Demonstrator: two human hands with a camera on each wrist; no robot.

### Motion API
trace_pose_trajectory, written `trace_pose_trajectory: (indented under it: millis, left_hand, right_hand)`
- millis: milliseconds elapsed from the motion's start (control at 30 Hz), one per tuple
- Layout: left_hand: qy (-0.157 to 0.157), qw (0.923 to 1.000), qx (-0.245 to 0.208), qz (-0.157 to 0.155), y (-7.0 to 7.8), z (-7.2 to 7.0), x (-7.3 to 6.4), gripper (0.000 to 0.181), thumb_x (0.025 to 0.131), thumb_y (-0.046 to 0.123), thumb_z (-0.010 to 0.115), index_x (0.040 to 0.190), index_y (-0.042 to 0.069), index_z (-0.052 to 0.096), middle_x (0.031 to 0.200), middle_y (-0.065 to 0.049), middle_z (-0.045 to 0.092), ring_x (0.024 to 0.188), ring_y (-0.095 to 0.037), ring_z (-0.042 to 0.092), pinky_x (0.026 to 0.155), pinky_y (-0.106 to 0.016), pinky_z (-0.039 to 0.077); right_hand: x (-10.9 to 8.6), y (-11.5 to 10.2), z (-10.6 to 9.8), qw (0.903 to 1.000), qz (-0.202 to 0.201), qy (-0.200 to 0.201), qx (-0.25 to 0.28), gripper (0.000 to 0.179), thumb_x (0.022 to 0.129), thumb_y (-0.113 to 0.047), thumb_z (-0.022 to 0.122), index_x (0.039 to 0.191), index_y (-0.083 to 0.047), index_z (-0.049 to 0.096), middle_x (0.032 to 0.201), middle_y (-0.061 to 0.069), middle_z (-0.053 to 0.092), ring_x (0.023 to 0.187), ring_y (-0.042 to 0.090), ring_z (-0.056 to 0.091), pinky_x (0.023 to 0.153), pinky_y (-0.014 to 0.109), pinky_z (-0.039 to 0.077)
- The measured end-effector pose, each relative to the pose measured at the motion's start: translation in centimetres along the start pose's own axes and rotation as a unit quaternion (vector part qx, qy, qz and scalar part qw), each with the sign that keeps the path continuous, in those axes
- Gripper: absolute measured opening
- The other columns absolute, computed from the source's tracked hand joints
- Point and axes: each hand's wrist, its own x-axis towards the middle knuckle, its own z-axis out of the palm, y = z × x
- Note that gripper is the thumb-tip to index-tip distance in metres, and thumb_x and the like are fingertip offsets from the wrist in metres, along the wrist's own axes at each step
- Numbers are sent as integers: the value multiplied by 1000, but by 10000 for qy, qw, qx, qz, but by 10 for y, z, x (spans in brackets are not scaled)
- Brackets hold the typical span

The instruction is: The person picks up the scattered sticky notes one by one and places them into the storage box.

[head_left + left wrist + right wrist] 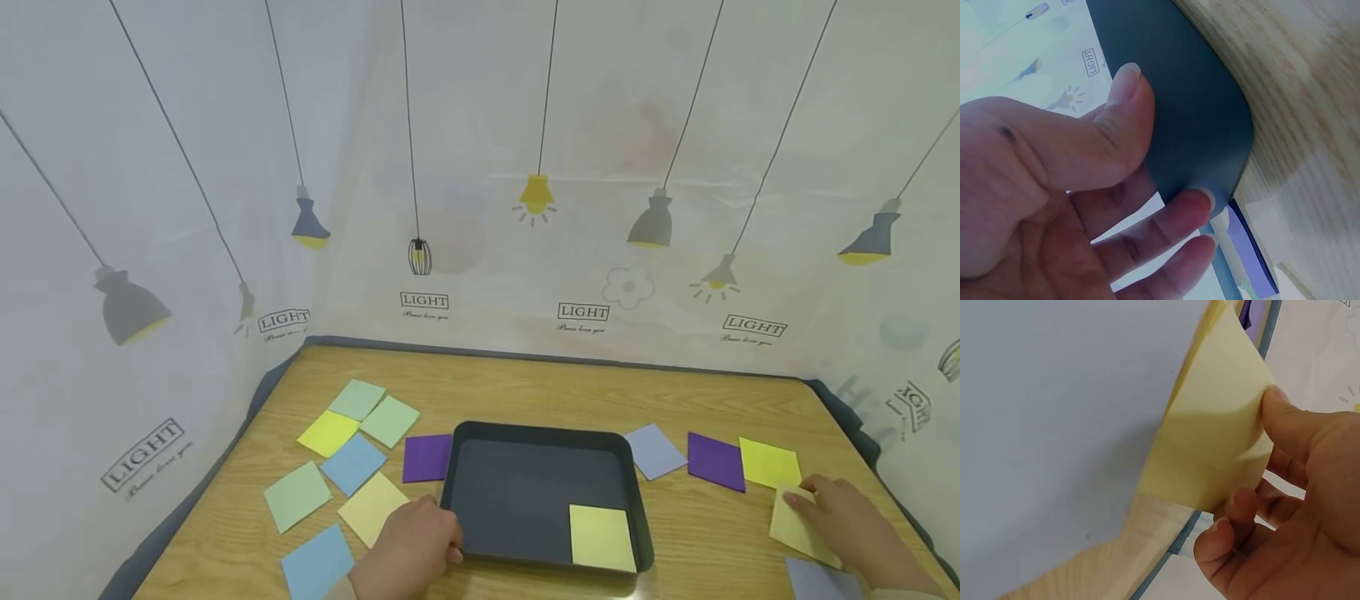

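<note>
A dark rectangular baking tray (540,487) stands mid-table, with a pale yellow sticky note (602,536) lying in its near right corner. At the tray's near left corner my left hand (416,546) grips the rim; the left wrist view shows the thumb (1124,119) against the wall and fingers at the corner. Over on the right, my right hand (843,521) pinches another pale yellow sticky note (1216,419) between thumb and fingers, its edge tilted up. This note overlaps a bright yellow note (770,461) and lies close to a lavender note (821,579).
Left of the tray are several scattered notes, among them a blue note (355,464), a green note (297,496) and a purple note (426,458). Right of it lie a lavender note (655,451) and a purple note (716,461). A lamp-printed sheet (480,250) encloses the wooden table (525,383).
</note>
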Motion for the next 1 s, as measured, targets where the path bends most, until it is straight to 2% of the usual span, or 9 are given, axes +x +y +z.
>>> trace_pose_trajectory:
  millis: [100, 233, 467, 667, 1000]
  left_hand:
    - [-22, 10000, -3, 5, 0, 0, 0, 7, 82, 25, 82, 75, 24, 80, 71, 12, 69, 67, -9, 51, 58, -24, 45]
    - [-7, 10000, 3, 20, 0, 0, 0, 7, 82, 25, 83, 75, 25, 80, 71, 12, 69, 67, -9, 52, 59, -24, 46]
    - [-38, 10000, -18, 4, 1, 0, 0, 7, 82, 25, 82, 75, 24, 80, 71, 12, 70, 67, -9, 51, 58, -25, 45]
    - [33, 10000, 59, 8, 1, 0, -1, 8, 81, 24, 83, 74, 24, 80, 70, 12, 68, 66, -9, 49, 57, -24, 44]
    - [163, 9998, 47, 69, 0, 2, -1, 9, 81, 23, 83, 73, 24, 80, 70, 12, 69, 66, -9, 52, 57, -24, 45]
  right_hand:
    - [-1, -4, -4, 9999, -146, 75, 49, 64, 106, -46, 46, 109, 18, 56, 89, 17, 67, 85, 34, 65, 72, 50, 51]
    - [-3, -11, -8, 9998, -192, 64, 56, 53, 109, -37, 43, 106, 14, 58, 84, 8, 66, 77, 22, 58, 65, 40, 47]
    - [-5, -22, -11, 9999, -136, -52, -3, 34, 107, -22, 46, 100, 8, 60, 82, 7, 62, 72, 18, 49, 61, 35, 39]
    - [-6, -29, -13, 9993, -364, 70, 101, 30, 108, -18, 41, 96, 3, 60, 74, 1, 53, 68, 17, 44, 59, 32, 34]
    - [-9, -41, -17, 9993, -345, 74, 94, 34, 109, -24, 42, 97, 1, 60, 77, 1, 56, 69, 16, 45, 59, 33, 34]
